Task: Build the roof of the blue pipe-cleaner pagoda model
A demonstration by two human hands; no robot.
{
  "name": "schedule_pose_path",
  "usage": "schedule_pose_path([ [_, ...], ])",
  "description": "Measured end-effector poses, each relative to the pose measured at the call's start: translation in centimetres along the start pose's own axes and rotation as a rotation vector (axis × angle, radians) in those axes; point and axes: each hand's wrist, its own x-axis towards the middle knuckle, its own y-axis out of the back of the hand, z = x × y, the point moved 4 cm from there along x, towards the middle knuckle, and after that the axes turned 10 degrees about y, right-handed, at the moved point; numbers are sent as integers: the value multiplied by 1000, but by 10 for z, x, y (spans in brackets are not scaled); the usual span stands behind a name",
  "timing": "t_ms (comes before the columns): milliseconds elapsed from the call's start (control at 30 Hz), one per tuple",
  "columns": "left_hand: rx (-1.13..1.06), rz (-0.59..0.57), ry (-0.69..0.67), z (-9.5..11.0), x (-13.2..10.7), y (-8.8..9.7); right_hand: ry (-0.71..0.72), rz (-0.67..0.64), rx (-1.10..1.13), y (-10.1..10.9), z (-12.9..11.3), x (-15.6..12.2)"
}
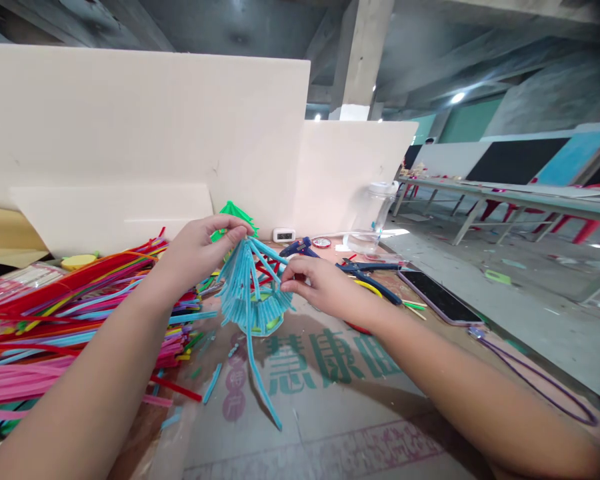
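Your left hand (pixel 205 252) pinches the peak of a light-blue fuzzy-stem cone (pixel 236 277); your right hand (pixel 320 285) grasps one slim blue stem (pixel 269 251).

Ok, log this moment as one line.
left hand: pinching top of blue cone-shaped piece | right hand: holding blue strand at its side | colored strips: piled left

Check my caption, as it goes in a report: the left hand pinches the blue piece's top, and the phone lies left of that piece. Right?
One slip: the head view shows the phone to the right of the blue piece. The left hand does pinch its top.
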Motion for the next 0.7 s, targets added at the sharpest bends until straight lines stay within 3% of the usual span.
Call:
schedule_pose_path([
  [67,3,0,6,0,0,0,-28,-26,18,7,0,0],
  [167,-4,2,7,-1,0,0,17,48,153,18,-6,1],
  [300,-1,-6,1,-1,0,0,67,131,607,21,-17,1],
  [433,9,-5,25,0,-1,1,3,77,911,15,-19,0],
  [500,9,-5,39,1,-1,1,-94,82,846,16,-10,-1],
  [700,-28,-17,41,-1,-1,-1,-277,217,269,31,37,-4],
])
